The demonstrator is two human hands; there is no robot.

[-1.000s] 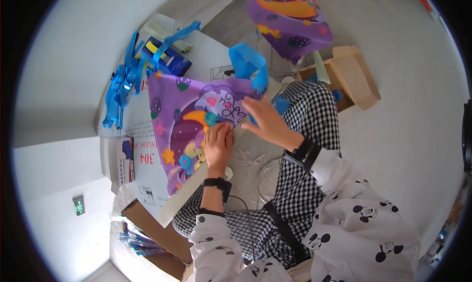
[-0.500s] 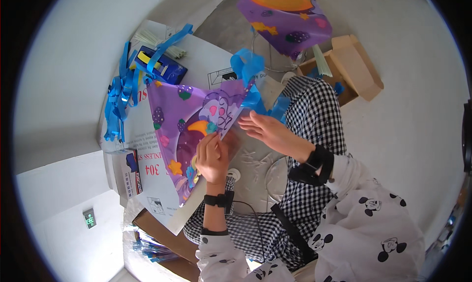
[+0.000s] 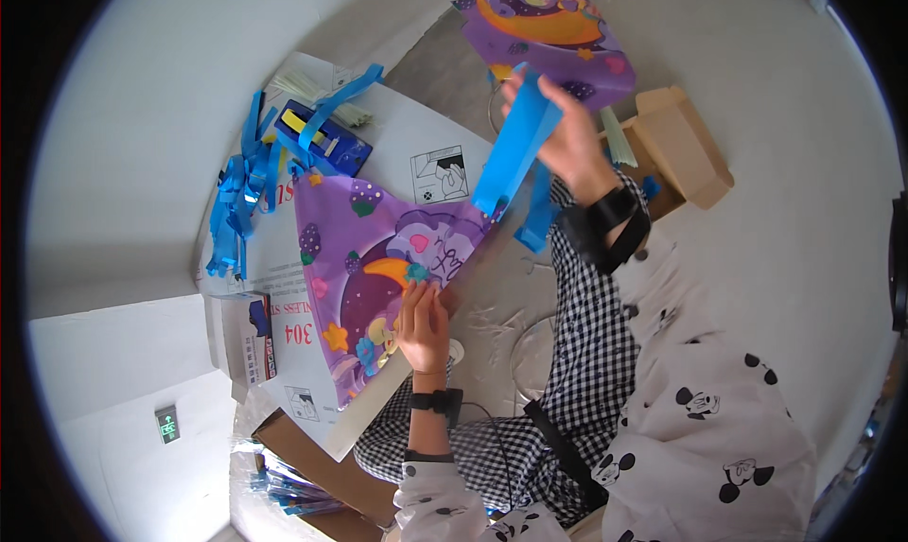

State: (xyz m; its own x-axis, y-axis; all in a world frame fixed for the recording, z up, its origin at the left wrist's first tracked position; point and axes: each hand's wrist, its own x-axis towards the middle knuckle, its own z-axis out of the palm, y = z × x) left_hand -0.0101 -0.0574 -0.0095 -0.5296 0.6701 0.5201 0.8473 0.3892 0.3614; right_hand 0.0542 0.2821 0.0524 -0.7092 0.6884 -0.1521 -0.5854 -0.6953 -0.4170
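Note:
A shiny purple printed sheet (image 3: 364, 230), cut like a kite with fruit, star and moon pictures, lies on the white board. My left hand (image 3: 423, 329) pinches its near right edge, fingertips bent over the print. From the sheet's far right corner a broad blue ribbon (image 3: 515, 149) rises at a slant. My right hand (image 3: 566, 140) holds the ribbon's upper part between thumb and fingers, with the palm partly turned up. A loose blue ribbon length (image 3: 539, 216) hangs below the right hand, by my knee.
The white printed board (image 3: 378, 145) bears a blue tape dispenser (image 3: 326, 137), a tangle of blue ribbons (image 3: 232, 206) and pale thin sticks (image 3: 322, 97). Beyond lies another purple sheet (image 3: 549, 45). An open cardboard box (image 3: 676, 154) stands right; another carton (image 3: 326, 462) stands near left.
My right hand has moved up and away, from beside the sheet's edge to the blue ribbon, which is now drawn out straight. My left hand stays on the sheet's edge.

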